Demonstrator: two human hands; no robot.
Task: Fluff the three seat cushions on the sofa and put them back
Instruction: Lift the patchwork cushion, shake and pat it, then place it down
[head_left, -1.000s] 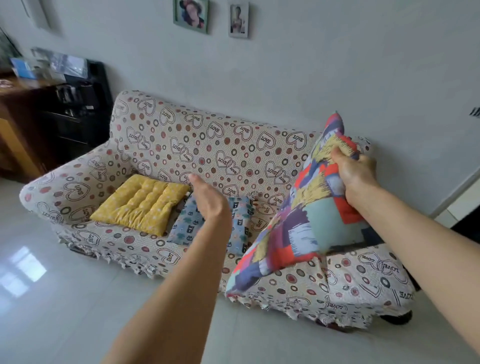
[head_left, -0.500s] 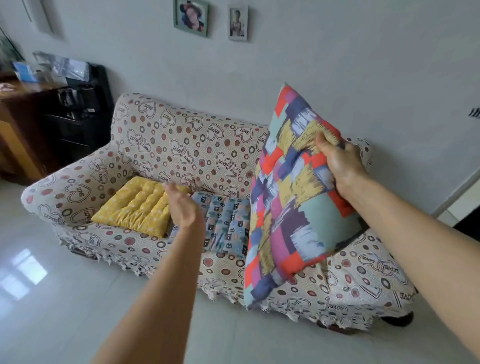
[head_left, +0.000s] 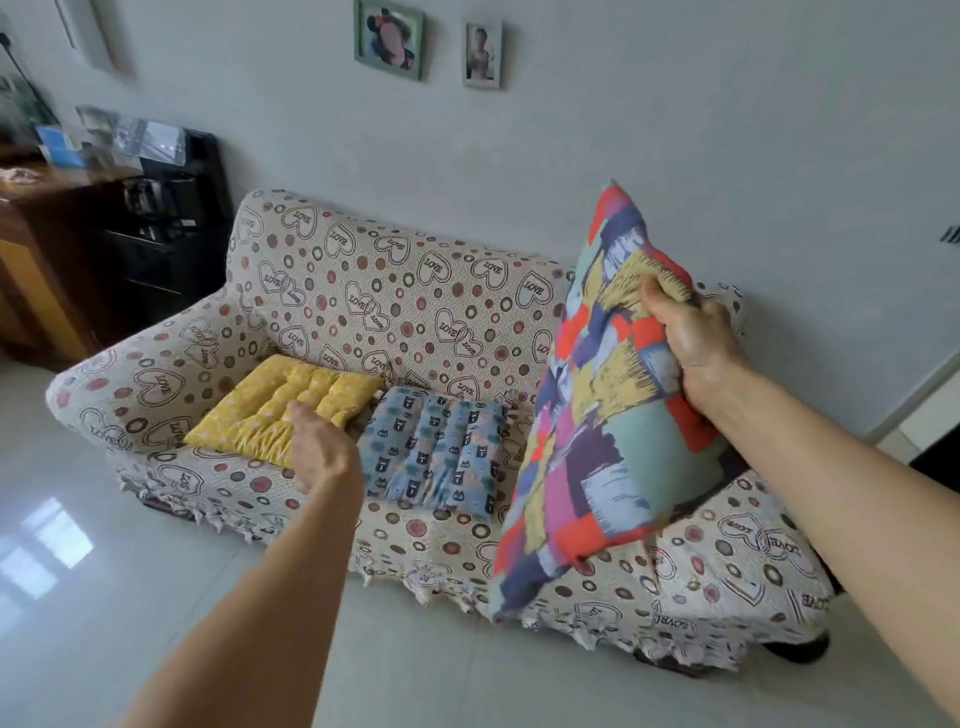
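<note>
Squeezing the top edge of a big patchwork cloth cushion (head_left: 597, 415), the right hand (head_left: 691, 338) holds it up, tipped, over the right end of the spotty heart-print sofa (head_left: 363, 291). The left hand (head_left: 322, 452) hangs in the air, loose and open, holding nothing. At twelve o'clock from it lies a flat yellow quilted cushion (head_left: 275, 400). At three o'clock from that lies a flat blue patterned cushion (head_left: 441, 447), beside the patchwork one.

The sofa (head_left: 363, 291) is cream with LOVE hearts and red-brown rings. The yellow cushion (head_left: 280, 400) has pale specks. The blue cushion (head_left: 436, 452) bears small dark and green figures. The patchwork cushion (head_left: 597, 441) shows red, navy, yellow, teal and purple blocks.
</note>
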